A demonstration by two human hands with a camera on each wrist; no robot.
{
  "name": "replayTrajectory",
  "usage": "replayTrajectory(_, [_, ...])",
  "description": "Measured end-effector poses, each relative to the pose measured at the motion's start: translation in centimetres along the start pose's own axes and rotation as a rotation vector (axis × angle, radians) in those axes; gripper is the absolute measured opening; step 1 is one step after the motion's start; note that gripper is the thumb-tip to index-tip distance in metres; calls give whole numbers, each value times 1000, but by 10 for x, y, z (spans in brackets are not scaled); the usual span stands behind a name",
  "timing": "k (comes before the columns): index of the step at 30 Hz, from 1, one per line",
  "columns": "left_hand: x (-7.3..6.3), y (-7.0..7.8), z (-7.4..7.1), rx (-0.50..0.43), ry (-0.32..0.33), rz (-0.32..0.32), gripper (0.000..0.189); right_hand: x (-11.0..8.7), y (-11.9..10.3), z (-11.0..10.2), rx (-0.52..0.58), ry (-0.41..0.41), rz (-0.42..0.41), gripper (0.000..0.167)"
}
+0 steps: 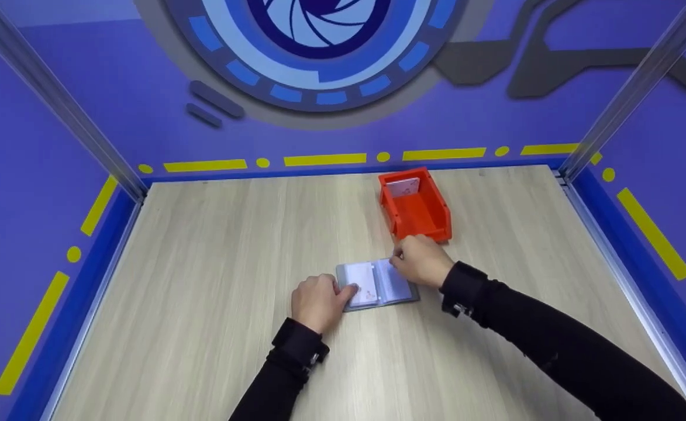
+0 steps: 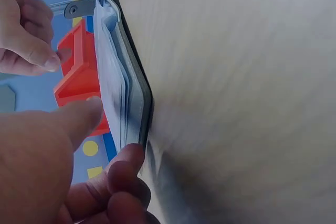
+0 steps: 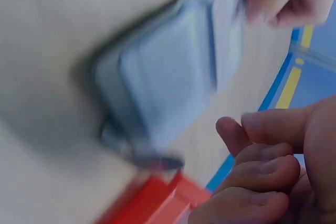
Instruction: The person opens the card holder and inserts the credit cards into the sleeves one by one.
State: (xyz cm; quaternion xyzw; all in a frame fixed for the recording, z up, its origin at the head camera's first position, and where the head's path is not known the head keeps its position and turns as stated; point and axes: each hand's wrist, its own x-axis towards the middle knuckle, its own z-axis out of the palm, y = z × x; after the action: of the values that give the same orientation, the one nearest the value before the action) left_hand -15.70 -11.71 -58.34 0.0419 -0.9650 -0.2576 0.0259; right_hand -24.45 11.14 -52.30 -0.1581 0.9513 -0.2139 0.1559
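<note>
A small photo album [image 1: 381,303] with a grey cover lies open on the table. A white card with a pinkish print [image 1: 361,280] shows on its left page, and its right page [image 1: 394,282] looks like a bluish sleeve. My left hand [image 1: 320,304] pinches the album's left edge, thumb on the page and fingers at the cover's side. Over the album's upper right corner is my right hand [image 1: 421,260], its fingers loosely curled. The right wrist view shows nothing between its thumb and index finger [image 3: 273,127], which stand apart from the page.
Just behind the right hand sits a red open-front bin [image 1: 416,207], with a printed white card [image 1: 403,187] leaning on its back wall. The wooden table [image 1: 231,245] is bordered by blue-purple panels [image 1: 103,117] and metal frame posts [image 1: 56,96].
</note>
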Motion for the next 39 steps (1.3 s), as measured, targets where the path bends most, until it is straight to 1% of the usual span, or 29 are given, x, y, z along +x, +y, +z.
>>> replayTrajectory(4, [1,3,1,11,-21,-7,54,6,9,-3,-80,-20,9,18])
replayTrajectory(8, [2,4,2,13,-25,-16,54,8,18,2,-110,-46,22,15])
replayTrajectory(12, [1,3,1,8,-25,-33,53,8,22,8,-133,-68,6,26])
replayTrajectory(16, [1,2,0,-4,-39,-49,54,6,23,9,-165,-62,-35,26])
replayTrajectory(21, [0,3,-2,5,-39,-40,52,6,24,9,-157,-59,-98,22])
replayTrajectory(25, [0,5,-2,15,-41,-26,52,7,26,9,-133,-72,-79,24])
replayTrajectory(28, [-1,5,-1,15,-36,-8,51,9,26,8,-110,-64,-54,18])
replayTrajectory(30, [-2,5,-1,10,-31,-1,50,9,26,8,-97,-57,-52,11])
replayTrajectory(36, [-3,3,-2,3,-28,1,49,9,22,7,-94,-71,-80,10])
replayTrajectory(39, [-4,3,-3,10,-29,0,50,10,22,7,-108,-48,-113,10])
